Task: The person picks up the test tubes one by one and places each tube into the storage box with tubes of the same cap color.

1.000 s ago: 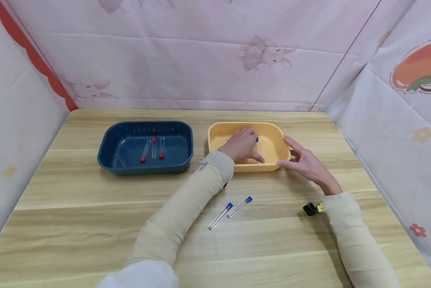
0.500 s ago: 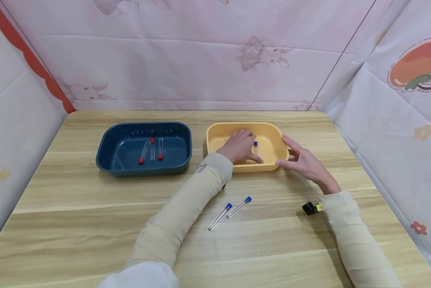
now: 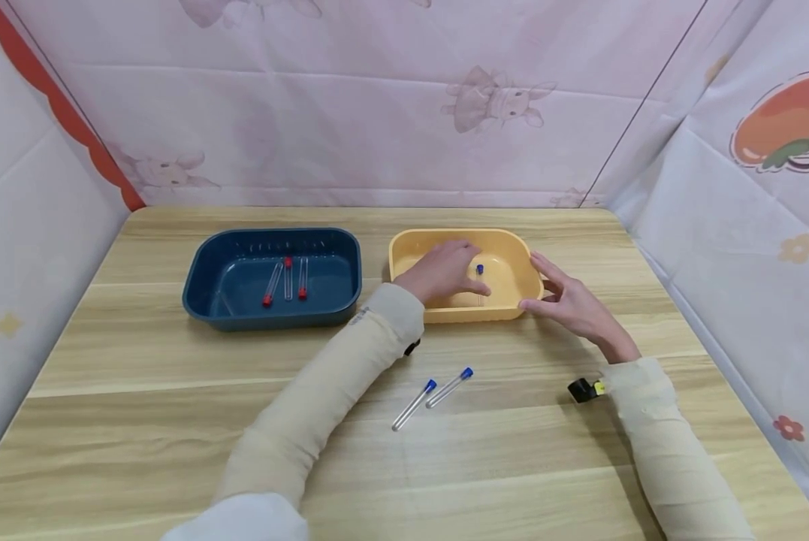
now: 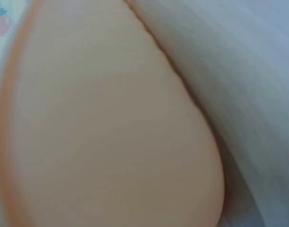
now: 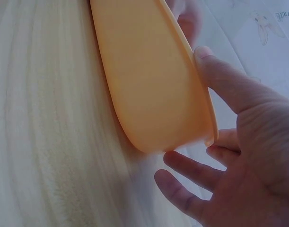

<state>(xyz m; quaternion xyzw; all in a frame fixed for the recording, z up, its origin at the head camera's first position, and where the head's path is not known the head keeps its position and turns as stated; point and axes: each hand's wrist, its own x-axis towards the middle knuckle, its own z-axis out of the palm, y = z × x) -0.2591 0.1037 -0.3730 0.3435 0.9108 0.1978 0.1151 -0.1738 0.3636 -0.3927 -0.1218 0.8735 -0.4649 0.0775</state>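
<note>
In the head view, my left hand (image 3: 441, 272) is inside the yellow tray (image 3: 522, 259), thumb spread away from its fingers. Beneath the thumb lies a clear test tube with a blue cap (image 3: 480, 268), its body partly covered. Whatever else is under the palm is hidden. My right hand (image 3: 576, 306) holds the tray's right corner. The right wrist view has its thumb (image 5: 213, 66) on the rim, other fingers spread around the corner. Two more blue-capped tubes, a left one (image 3: 414, 406) and a right one (image 3: 448, 389), lie on the table. A blurred pale surface fills the left wrist view.
To the left stands a dark blue tray (image 3: 276, 321) containing 3 red-capped test tubes (image 3: 288, 279). Both trays rest near the far edge of the wooden table (image 3: 174, 421). Printed cloth (image 3: 350, 135) hangs behind it and along both sides.
My left hand and forearm have shifted slightly left, uncovering more of the blue-capped tube in the yellow tray. The right hand stays at the tray corner.
</note>
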